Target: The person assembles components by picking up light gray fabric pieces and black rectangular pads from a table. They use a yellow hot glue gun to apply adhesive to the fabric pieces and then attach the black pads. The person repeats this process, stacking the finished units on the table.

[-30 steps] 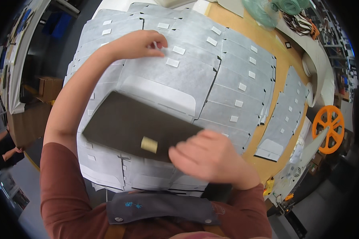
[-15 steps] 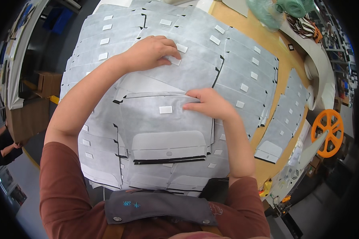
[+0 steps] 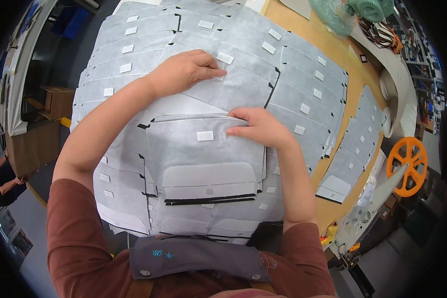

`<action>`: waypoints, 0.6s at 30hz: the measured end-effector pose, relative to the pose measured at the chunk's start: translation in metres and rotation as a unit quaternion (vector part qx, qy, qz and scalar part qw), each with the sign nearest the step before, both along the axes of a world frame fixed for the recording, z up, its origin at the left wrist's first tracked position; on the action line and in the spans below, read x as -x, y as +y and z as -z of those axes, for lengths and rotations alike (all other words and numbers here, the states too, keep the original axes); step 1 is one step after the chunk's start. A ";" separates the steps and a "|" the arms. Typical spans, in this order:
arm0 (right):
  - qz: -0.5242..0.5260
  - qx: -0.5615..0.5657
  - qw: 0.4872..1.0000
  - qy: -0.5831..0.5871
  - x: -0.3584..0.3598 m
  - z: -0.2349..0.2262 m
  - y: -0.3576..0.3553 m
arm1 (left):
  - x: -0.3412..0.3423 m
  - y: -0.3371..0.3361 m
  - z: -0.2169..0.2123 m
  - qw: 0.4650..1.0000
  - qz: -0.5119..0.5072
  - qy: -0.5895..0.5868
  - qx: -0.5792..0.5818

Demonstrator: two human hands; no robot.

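Thin grey fabric panels with black corner tabs lie overlapped over most of the table, each bearing a small white rectangular patch. Near the middle, my left hand (image 3: 186,73) pinches a white patch (image 3: 220,77) between thumb and fingertips, against a panel; whether the patch is stuck down cannot be seen. Another white patch (image 3: 225,58) lies just above it. Closer to me, my right hand (image 3: 261,128) grips the top edge of a small stack of panels, thumb on top and fingers underneath. The top panel (image 3: 184,149) has a white patch, a pale rounded flap and a black strip along its bottom.
More overlapped panels (image 3: 295,74) spread right across the tan tabletop (image 3: 310,37), with a narrow row (image 3: 355,144) farther right. An orange spool (image 3: 407,166) stands past the right edge. Cardboard boxes (image 3: 35,146) and another person's arm are at left.
The fingers of my left hand have closed from a looser curl into a pinch at the white patch. My right hand keeps its grip, almost unmoved.
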State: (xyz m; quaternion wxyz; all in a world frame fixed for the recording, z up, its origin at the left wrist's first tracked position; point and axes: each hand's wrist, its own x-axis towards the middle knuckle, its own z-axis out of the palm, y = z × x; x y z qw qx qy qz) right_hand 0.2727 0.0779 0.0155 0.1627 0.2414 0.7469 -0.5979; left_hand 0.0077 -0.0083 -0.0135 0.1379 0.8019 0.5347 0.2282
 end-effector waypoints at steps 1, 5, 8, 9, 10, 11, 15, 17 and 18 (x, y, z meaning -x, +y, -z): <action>0.001 0.001 1.000 -0.003 0.000 0.000 0.000 | 0.000 -0.001 0.000 1.000 -0.004 -0.003 0.001; 0.014 -0.001 1.000 0.014 -0.003 0.005 -0.002 | -0.007 -0.002 -0.015 0.989 -0.085 -0.104 0.054; 0.018 0.007 1.000 0.009 -0.001 0.003 -0.002 | 0.001 -0.003 -0.009 0.998 -0.049 -0.021 0.023; 0.015 0.007 1.000 0.002 0.001 0.001 -0.002 | 0.003 -0.004 -0.007 0.999 -0.041 0.008 0.007; 0.011 0.007 1.000 -0.005 0.001 0.000 -0.002 | 0.003 -0.005 -0.003 0.999 -0.032 0.037 -0.008; 0.010 0.012 1.000 -0.001 0.002 0.001 -0.002 | 0.005 -0.007 -0.001 0.997 -0.024 0.066 -0.023; 0.025 -0.002 0.999 0.033 -0.004 0.008 -0.003 | 0.011 -0.001 -0.016 0.991 -0.077 0.100 -0.035; 0.029 -0.039 0.998 0.039 -0.009 0.006 -0.006 | 0.019 0.005 -0.018 0.982 -0.178 0.069 -0.013; 0.023 -0.066 0.997 0.033 -0.008 0.000 -0.008 | 0.022 0.006 -0.019 0.981 -0.172 0.086 0.010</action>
